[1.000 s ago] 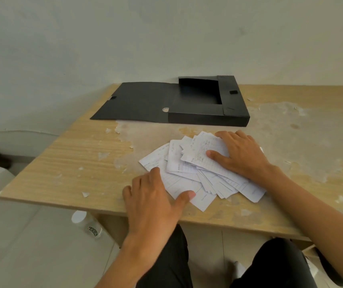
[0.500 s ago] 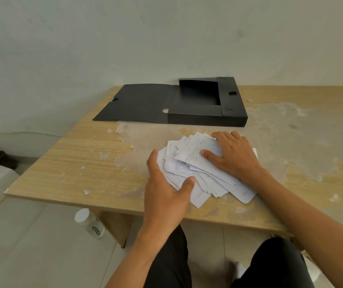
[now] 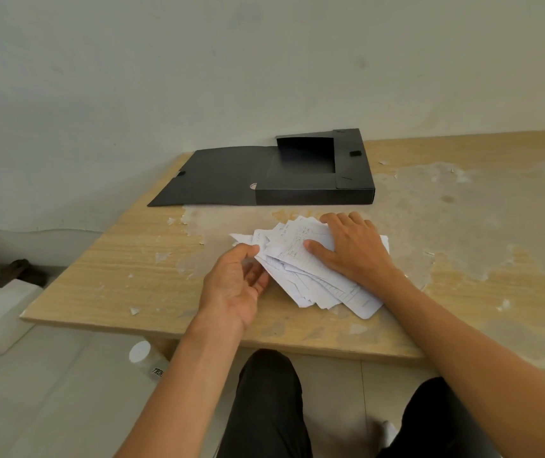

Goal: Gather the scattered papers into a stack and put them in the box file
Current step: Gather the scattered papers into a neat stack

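1. The papers are fanned in a loose overlapping pile on the table, near its front edge.
2. The right hand is laid flat on the pile, its grip spread apart and pressed down on the top sheets.
3. The left hand is curled at the pile's left edge, its grip clamped on the sheet edges.
4. The box file is positioned open at the table's rear edge, its lid laid flat toward the rear left corner.

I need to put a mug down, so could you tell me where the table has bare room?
Right of the box file and papers, the table is bare. Another free patch lies left of the left hand. Between papers and file is only a narrow strip, crowded by the right hand.
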Motion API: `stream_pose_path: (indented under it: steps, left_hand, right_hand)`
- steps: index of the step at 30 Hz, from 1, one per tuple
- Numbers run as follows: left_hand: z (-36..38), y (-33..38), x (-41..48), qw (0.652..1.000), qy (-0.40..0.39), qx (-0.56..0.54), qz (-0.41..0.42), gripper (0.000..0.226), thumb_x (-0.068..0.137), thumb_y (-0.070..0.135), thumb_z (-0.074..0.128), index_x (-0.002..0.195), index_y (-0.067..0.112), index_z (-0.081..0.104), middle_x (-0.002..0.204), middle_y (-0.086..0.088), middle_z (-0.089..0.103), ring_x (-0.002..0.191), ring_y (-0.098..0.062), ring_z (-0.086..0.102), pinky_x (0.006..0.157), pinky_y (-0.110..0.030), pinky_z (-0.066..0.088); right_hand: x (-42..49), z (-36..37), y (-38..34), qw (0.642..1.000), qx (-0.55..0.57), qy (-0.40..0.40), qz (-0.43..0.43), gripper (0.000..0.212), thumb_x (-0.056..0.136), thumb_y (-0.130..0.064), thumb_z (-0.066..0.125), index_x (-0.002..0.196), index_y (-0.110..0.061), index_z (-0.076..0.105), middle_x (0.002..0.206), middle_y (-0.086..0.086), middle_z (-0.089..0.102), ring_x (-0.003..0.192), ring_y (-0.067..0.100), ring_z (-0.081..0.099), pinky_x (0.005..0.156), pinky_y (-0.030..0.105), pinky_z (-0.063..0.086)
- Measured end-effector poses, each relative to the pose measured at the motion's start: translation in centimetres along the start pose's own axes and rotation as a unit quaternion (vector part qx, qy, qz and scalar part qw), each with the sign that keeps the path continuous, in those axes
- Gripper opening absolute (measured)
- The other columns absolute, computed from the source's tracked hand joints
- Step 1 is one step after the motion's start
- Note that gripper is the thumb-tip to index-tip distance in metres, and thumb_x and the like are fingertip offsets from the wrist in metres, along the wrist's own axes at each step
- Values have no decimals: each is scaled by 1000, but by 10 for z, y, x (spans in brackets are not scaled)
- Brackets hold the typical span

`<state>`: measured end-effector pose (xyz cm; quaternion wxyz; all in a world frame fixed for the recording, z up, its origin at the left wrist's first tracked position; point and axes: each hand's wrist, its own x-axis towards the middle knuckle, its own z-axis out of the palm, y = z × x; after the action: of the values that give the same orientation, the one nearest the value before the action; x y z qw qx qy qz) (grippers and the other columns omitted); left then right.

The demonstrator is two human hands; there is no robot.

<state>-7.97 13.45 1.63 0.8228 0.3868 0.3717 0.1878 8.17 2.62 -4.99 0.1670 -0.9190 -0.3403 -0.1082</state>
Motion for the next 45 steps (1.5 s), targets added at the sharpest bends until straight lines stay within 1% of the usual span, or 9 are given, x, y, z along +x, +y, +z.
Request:
stream_pose_path:
  steps: [7, 12, 19, 22, 25, 30, 33, 38, 45]
  left_hand:
    - [12, -15, 12, 990, -47, 132, 5, 19, 82, 9, 67, 100, 11, 65, 100, -11, 72, 94, -26, 67, 90, -47, 53]
    - [16, -30, 26, 992, -33, 122, 28, 30, 80, 4, 68, 109, 12, 65, 99, -9, 73, 90, -26, 69, 86, -45, 55]
    - [27, -44, 33, 995, 3, 83, 58, 34, 77, -10, 64, 106, 9, 65, 92, -10, 70, 80, -25, 68, 65, -37, 58]
    - [25, -46, 34, 995, -12, 72, 75, 38, 79, -10, 63, 111, 11, 63, 97, -9, 70, 86, -26, 68, 74, -42, 58]
    - [23, -42, 36, 989, -43, 85, 110, 44, 80, -8, 63, 118, 15, 61, 102, -6, 70, 93, -24, 67, 77, -42, 58]
    - [29, -15, 37, 963, -128, 121, 205, 43, 79, -9, 65, 105, 26, 63, 101, 4, 70, 97, -16, 66, 77, -34, 55]
    - [40, 11, 37, 933, -195, 121, 277, 46, 76, -12, 67, 100, 27, 63, 105, 1, 70, 100, -16, 67, 84, -36, 55]
    - [58, 44, 38, 882, -271, 138, 361, 52, 77, -12, 66, 103, 33, 60, 108, 4, 69, 104, -10, 65, 82, -26, 54]
    - [54, 28, 52, 878, -294, 140, 350, 54, 77, -13, 64, 107, 32, 60, 109, 2, 69, 107, -15, 64, 85, -33, 54]
  right_hand:
    - [2, 3, -1, 1000, 6, 6, 6, 60, 86, -62, 43, 130, -20, 46, 130, 2, 56, 115, 22, 49, 100, 37, 36]
    - [0, 3, -8, 1000, 22, 11, 15, 56, 88, -58, 44, 131, -21, 44, 131, 1, 55, 115, 22, 47, 99, 36, 34]
    - [1, 1, -14, 989, 139, -1, 46, 52, 88, -55, 48, 130, -24, 45, 130, -1, 55, 116, 18, 49, 102, 37, 35]
    - [4, -6, -9, 955, 278, -5, 104, 63, 81, -60, 56, 131, -26, 40, 124, -3, 54, 108, 18, 56, 96, 40, 48]
    - [10, -29, -2, 892, 420, -49, 160, 77, 75, -54, 68, 137, -24, 33, 115, -1, 56, 96, 17, 62, 78, 32, 53]
    - [23, -70, 20, 854, 481, -180, 88, 29, 77, -25, 74, 103, -12, 68, 104, 1, 74, 94, 21, 70, 75, 27, 57]
    - [28, -92, 23, 841, 529, -105, 52, 36, 77, -18, 74, 109, -5, 67, 109, 8, 72, 99, 25, 69, 85, 37, 56]
    - [27, -110, 11, 825, 565, 22, -1, 32, 81, -10, 70, 111, -3, 64, 108, 7, 71, 95, 20, 70, 77, 28, 57]
    - [8, -86, 12, 802, 593, 65, 9, 34, 81, -4, 69, 114, -8, 60, 114, 12, 68, 101, 26, 67, 84, 41, 57]
